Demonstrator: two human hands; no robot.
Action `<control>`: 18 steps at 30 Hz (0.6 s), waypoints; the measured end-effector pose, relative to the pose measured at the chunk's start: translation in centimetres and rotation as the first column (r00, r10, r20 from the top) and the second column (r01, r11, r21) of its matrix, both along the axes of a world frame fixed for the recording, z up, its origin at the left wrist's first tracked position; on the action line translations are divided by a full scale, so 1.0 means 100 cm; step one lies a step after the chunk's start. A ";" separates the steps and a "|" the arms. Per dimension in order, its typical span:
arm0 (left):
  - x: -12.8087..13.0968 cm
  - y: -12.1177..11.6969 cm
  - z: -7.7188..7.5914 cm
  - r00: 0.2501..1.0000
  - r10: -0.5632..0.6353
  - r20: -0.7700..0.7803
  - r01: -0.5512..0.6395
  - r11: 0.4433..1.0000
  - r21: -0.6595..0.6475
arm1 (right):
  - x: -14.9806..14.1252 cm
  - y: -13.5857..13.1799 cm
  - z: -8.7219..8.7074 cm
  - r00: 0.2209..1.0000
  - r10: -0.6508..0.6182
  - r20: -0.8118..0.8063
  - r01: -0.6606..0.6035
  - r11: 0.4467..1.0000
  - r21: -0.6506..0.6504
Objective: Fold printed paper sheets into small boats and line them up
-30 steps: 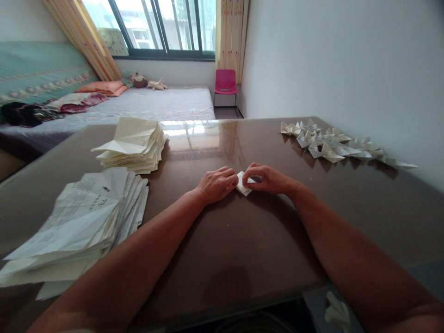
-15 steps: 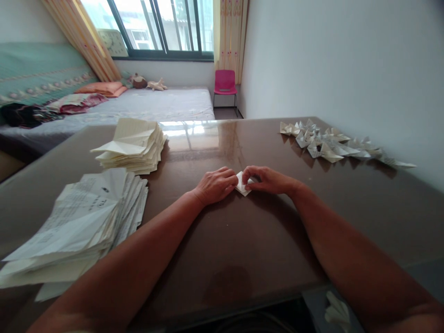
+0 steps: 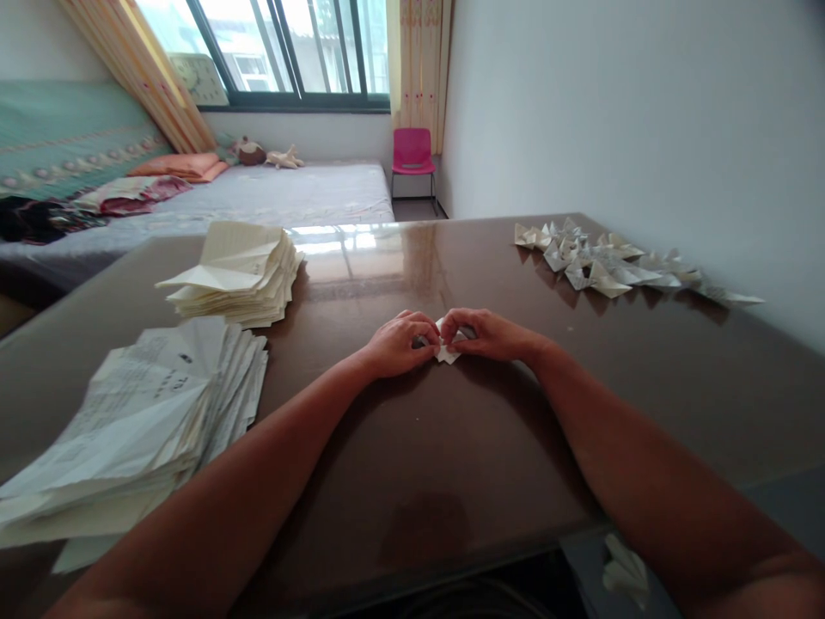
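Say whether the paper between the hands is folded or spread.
Folded: the paper shows a compact, pointed outline between left hand and right hand.

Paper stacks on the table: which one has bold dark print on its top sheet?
The whiter stack, nearer the camera; the other stack is yellower, farther back, and shows no such bold print.

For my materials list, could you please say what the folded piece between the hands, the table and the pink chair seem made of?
Folded piece: likely matte paper, by its pale pointed corners. Table: glossy, perhaps lacquered wood, as it mirrors the window. Pink chair: probably smooth plastic, from its moulded look.
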State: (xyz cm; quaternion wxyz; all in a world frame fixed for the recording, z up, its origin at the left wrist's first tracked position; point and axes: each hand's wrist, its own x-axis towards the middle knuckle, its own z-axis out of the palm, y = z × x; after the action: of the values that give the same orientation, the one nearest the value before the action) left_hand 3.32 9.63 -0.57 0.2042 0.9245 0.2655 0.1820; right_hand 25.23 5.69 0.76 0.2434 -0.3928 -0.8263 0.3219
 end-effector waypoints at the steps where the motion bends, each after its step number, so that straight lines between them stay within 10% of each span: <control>1: 0.000 0.000 0.000 1.000 -0.006 0.001 0.006 1.000 -0.010 | 0.000 0.000 0.000 1.000 0.002 0.000 -0.002 1.000 0.005; 18: -0.001 0.000 0.001 0.997 -0.071 0.007 0.071 0.997 0.013 | 0.002 0.002 -0.001 0.997 0.052 0.056 -0.053 0.998 0.020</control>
State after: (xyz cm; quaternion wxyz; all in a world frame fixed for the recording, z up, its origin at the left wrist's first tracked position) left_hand 3.22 9.67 -0.44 0.2055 0.9340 0.2307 0.1795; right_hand 25.43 5.90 0.70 0.2160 -0.3772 -0.8462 0.3082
